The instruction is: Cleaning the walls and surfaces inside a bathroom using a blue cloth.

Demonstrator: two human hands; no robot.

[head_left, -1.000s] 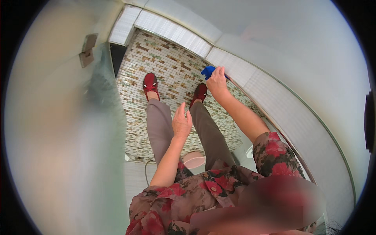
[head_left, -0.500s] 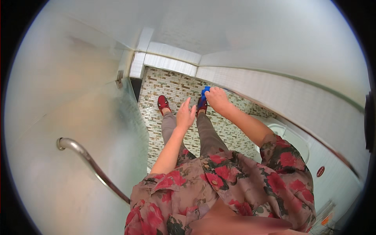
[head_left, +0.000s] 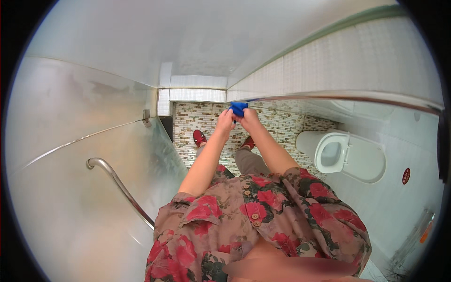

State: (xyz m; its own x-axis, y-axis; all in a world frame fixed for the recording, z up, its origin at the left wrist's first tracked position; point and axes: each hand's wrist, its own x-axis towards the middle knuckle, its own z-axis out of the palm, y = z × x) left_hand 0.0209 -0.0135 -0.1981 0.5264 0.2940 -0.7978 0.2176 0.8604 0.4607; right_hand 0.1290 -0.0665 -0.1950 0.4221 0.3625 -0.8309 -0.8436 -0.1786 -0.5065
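A small blue cloth [head_left: 239, 108] is pinched between both hands, raised in front of me over the mosaic-tiled floor [head_left: 282, 123]. My left hand [head_left: 225, 120] grips its left edge and my right hand [head_left: 249, 119] grips its right edge. The two hands touch each other at the fingertips. Both forearms reach forward from a red floral blouse. Below the hands I see grey trousers and red shoes [head_left: 199, 137].
A glass shower panel [head_left: 94, 188] with a curved metal handle [head_left: 117, 183] stands on my left. A white toilet [head_left: 345, 155] sits at the right behind another glass panel with a metal top rail [head_left: 338, 97]. White tiled walls close the corner ahead.
My left hand has come up from near my leg to join the right hand on the blue cloth. The view has tilted upward, showing the toilet and more wall.
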